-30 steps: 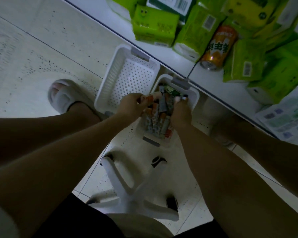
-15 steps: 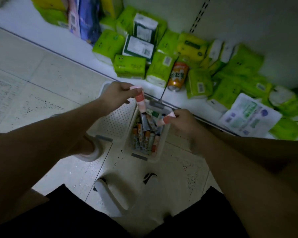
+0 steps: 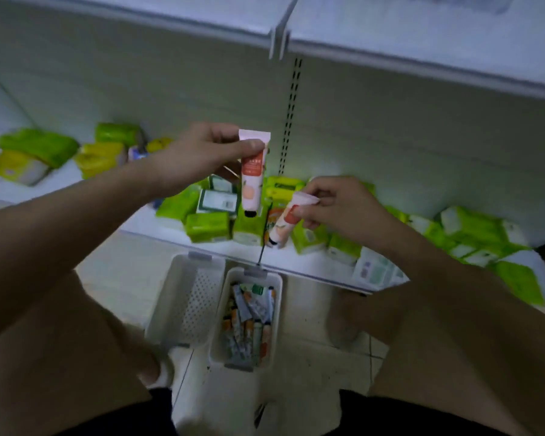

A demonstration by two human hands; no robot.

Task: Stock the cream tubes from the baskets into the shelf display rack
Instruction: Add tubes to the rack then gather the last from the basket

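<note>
My left hand (image 3: 202, 152) pinches a pink and orange cream tube (image 3: 252, 177) near its flat crimped end, so the tube hangs cap down in front of the shelf back wall. My right hand (image 3: 337, 206) pinches a second, similar tube (image 3: 285, 223) by its crimped end, tilted cap down to the left. Below them on the floor, a white basket (image 3: 276, 313) holds several more tubes. To its left stands a second white perforated basket (image 3: 186, 297) with nothing visible in it.
The bottom shelf (image 3: 296, 265) carries many green and yellow tissue packs (image 3: 208, 226) and an orange can, partly hidden behind the right tube. A white upper shelf (image 3: 422, 48) juts out overhead. My knees frame both baskets, and a white stool base (image 3: 233, 401) sits below.
Both hands have risen from the full basket to shelf height, each with one tube. The view has tilted up, bringing the upper shelf into sight.
</note>
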